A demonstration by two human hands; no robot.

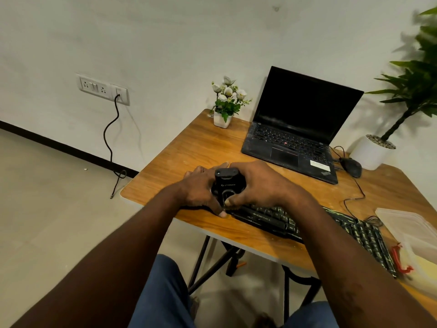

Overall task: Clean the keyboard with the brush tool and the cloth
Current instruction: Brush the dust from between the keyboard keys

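surface: wooden table (201,147) | on it: keyboard (354,229), laptop (293,147), mouse (353,167), flower pot (221,119), plastic box (409,228)

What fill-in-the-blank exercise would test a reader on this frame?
The left hand and right hand grip the brush tool, whose colour is ___.
The laptop stands with its lid ___.
The keyboard lies on a ___ table.
Missing words: black; open; wooden.

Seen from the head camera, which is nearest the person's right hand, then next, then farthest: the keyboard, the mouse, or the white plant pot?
1. Keyboard, just below the right hand.
2. Mouse, farther back on the right.
3. White plant pot, back right, beyond the mouse.
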